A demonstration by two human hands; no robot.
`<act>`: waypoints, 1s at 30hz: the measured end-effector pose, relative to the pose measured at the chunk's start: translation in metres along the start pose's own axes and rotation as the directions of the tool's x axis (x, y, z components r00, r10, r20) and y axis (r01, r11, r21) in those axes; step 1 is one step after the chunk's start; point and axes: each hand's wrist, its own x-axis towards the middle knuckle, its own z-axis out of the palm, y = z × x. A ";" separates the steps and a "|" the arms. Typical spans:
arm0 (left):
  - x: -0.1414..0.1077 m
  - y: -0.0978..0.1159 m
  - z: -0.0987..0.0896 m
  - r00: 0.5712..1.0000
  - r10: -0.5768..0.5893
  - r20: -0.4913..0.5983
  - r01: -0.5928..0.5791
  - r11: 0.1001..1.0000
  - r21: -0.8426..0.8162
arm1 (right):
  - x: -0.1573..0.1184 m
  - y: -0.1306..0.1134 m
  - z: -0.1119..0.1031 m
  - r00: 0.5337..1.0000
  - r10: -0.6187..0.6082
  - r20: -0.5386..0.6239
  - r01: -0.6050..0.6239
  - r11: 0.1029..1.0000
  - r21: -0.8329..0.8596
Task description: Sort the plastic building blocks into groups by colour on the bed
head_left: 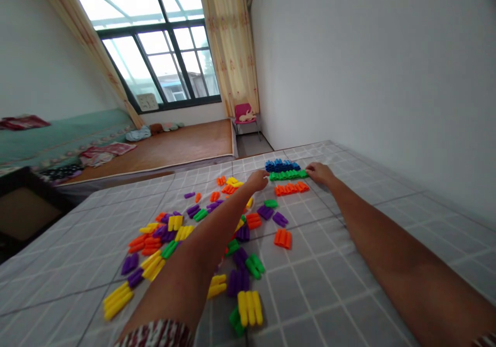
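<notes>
A row of joined green plastic pieces (288,175) lies across the far part of the table, with a hand at each end. My left hand (259,180) is closed at the row's left end, its fingertips partly hidden. At the right end, the closed fingers of my right hand (320,173) pinch the last piece. Just behind lies a blue row of similar pieces (282,166). On the near side is an orange row (291,188), apart from both hands.
Loose purple, yellow, green and orange pieces (174,223) are scattered over the left and middle of the checked tablecloth (310,274). An orange piece (282,238) lies nearer me. Beyond the table are a low bed platform (194,138), a pink chair (243,112) and a white wall (368,68).
</notes>
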 end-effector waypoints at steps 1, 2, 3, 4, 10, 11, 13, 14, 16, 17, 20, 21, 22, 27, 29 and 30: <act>0.004 0.000 0.004 1.000 0.001 -0.005 -0.001 1.000 -0.013 | 0.000 0.001 0.000 1.000 0.000 -0.001 0.000 1.000 0.004; 0.007 0.000 0.007 1.000 0.003 -0.008 -0.003 1.000 -0.025 | 0.001 0.001 0.000 1.000 0.003 -0.002 -0.003 1.000 0.004; 0.010 0.001 0.010 1.000 0.008 -0.010 -0.008 0.999 -0.035 | 0.001 0.001 0.000 1.000 0.011 -0.003 -0.011 1.000 0.002; 0.012 0.001 0.012 1.000 0.015 -0.013 -0.015 0.999 -0.045 | 0.002 0.002 0.000 1.000 0.019 -0.003 -0.019 1.000 0.002; 0.018 0.005 0.020 0.999 0.018 -0.037 -0.022 0.994 -0.107 | 0.002 -0.001 0.000 0.999 0.035 -0.017 -0.035 0.999 0.019; 0.018 0.005 0.021 0.999 0.014 -0.037 -0.018 0.994 -0.109 | 0.001 -0.002 0.000 0.999 0.036 -0.018 -0.036 0.999 0.019; 0.018 0.003 0.021 0.999 0.017 -0.031 -0.021 0.993 -0.113 | 0.001 -0.003 -0.001 0.999 0.036 -0.014 -0.035 0.999 0.025; 0.017 0.002 0.021 0.999 0.023 -0.027 -0.026 0.993 -0.117 | 0.000 -0.004 -0.002 0.999 0.036 -0.009 -0.036 0.999 0.031; 0.015 0.000 0.021 0.999 0.037 -0.025 -0.040 0.991 -0.126 | 0.000 -0.006 -0.004 0.999 0.034 0.011 -0.035 0.998 0.047; 0.014 -0.001 0.021 0.999 0.044 -0.025 -0.047 0.990 -0.130 | -0.001 -0.007 -0.004 0.999 0.032 0.021 -0.033 0.998 0.053; 0.009 -0.002 0.021 0.998 0.063 -0.020 -0.065 0.990 -0.127 | -0.002 -0.010 -0.006 0.999 0.010 0.048 -0.013 0.998 0.057; 0.007 -0.001 0.020 0.997 0.069 -0.017 -0.071 0.990 -0.121 | -0.003 -0.011 -0.006 0.999 0.002 0.054 -0.005 0.999 0.054; 0.006 -0.001 0.020 0.997 0.073 -0.016 -0.074 0.990 -0.116 | -0.004 -0.012 -0.006 0.998 -0.004 0.059 0.001 0.999 0.049; -0.001 0.000 0.014 0.998 0.069 0.002 -0.068 0.992 -0.108 | -0.006 -0.014 -0.018 0.996 -0.015 0.084 0.012 0.999 0.036; -0.003 0.000 0.009 0.997 0.071 -0.026 -0.073 0.991 -0.109 | -0.006 -0.014 -0.029 0.998 -0.008 0.057 0.007 1.000 0.004; -0.004 0.000 0.006 0.996 0.069 -0.050 -0.074 0.991 -0.109 | -0.006 -0.014 -0.035 0.999 0.001 0.052 -0.001 1.000 0.000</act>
